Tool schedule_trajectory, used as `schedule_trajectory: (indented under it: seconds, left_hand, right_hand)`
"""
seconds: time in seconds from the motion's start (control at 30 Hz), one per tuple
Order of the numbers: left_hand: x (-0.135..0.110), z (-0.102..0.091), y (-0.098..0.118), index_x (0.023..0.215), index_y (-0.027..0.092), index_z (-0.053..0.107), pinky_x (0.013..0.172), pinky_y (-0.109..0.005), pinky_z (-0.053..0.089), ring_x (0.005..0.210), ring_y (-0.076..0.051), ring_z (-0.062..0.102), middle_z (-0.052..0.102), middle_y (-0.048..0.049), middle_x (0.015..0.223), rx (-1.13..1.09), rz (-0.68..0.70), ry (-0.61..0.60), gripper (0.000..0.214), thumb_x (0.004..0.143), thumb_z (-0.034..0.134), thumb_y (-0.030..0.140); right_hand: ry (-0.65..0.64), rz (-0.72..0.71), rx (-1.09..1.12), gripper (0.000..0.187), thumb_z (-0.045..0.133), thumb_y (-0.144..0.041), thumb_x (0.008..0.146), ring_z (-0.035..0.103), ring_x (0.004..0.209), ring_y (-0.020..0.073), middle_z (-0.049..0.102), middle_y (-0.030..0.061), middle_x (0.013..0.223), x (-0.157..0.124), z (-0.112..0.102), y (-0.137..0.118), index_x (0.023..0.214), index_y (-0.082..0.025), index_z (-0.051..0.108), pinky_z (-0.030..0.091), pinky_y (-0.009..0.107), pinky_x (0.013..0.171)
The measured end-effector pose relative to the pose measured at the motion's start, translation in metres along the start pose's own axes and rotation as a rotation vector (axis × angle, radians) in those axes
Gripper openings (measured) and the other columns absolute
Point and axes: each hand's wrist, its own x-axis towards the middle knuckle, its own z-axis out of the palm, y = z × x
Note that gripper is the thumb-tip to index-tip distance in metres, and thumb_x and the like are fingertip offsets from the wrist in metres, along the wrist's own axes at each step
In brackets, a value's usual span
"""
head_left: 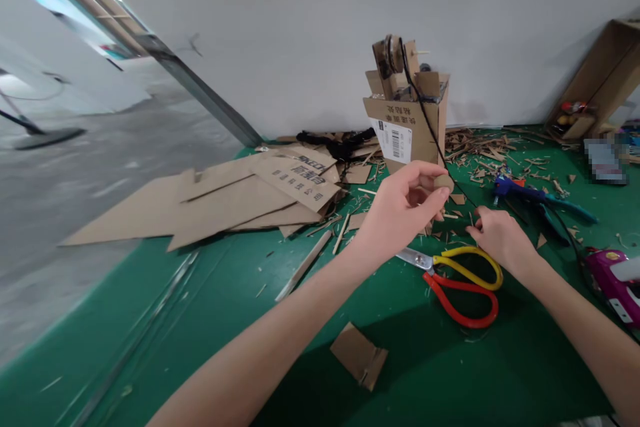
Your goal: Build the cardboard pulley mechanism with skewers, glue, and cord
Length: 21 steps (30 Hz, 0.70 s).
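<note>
The left hand [400, 210] fingers pinch a cardboard disc [443, 181] before the cardboard tower [407, 117]; the right hand [500, 237], grip unclear, rests beside scissors [463, 280]

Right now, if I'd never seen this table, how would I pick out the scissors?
Start at the green table, strewn with cardboard scraps. Between the person's forearms, nearer than the left hand, which pinches a small cardboard piece, and the right hand, lie the scissors. Only they have looped handles, one yellow, one red, and metal blades.

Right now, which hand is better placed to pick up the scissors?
Right hand, probably: it is down just beside the scissors handles. Left hand is raised, pinching a cardboard piece.
</note>
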Motion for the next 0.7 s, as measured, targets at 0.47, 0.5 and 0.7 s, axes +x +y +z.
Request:
schedule_trajectory:
  seconds: [0.47, 0.5, 0.7]
  left_hand:
    - [0.010, -0.008, -0.014, 0.086, 0.019, 0.055, 0.063, -0.026, 0.048, 0.069, -0.012, 0.065, 0.067, 0.0001, 0.080, 0.345, 0.073, -0.029, 0.006, 0.091, 0.058, 0.022]
    - [0.009, -0.007, -0.014, 0.086, 0.020, 0.055, 0.063, -0.026, 0.048, 0.069, -0.012, 0.064, 0.067, 0.0000, 0.080, 0.343, 0.070, -0.035, 0.006, 0.091, 0.057, 0.022]
    - [0.010, -0.009, -0.013, 0.088, 0.020, 0.059, 0.061, -0.026, 0.048, 0.067, -0.013, 0.061, 0.067, -0.0020, 0.078, 0.289, 0.039, -0.065, 0.007, 0.091, 0.056, 0.024]
  right_hand:
    - [0.335, 0.076, 0.407, 0.029, 0.057, -0.022, 0.083, 0.068, 0.076, 0.0202, 0.069, 0.0034, 0.083, 0.003, 0.003, 0.005, 0.111, -0.018, 0.054, 0.050, 0.030, 0.071]
    - [0.404, 0.094, 0.515, 0.026, 0.057, -0.022, 0.081, 0.066, 0.072, 0.0189, 0.067, 0.0026, 0.081, 0.003, 0.004, 0.007, 0.107, -0.019, 0.053, 0.051, 0.030, 0.070]
    - [0.636, -0.004, 0.767, 0.021, 0.046, -0.030, 0.093, 0.061, 0.083, 0.0213, 0.057, 0.0100, 0.095, 0.000, 0.012, 0.014, 0.111, -0.020, 0.047, 0.056, 0.035, 0.072]
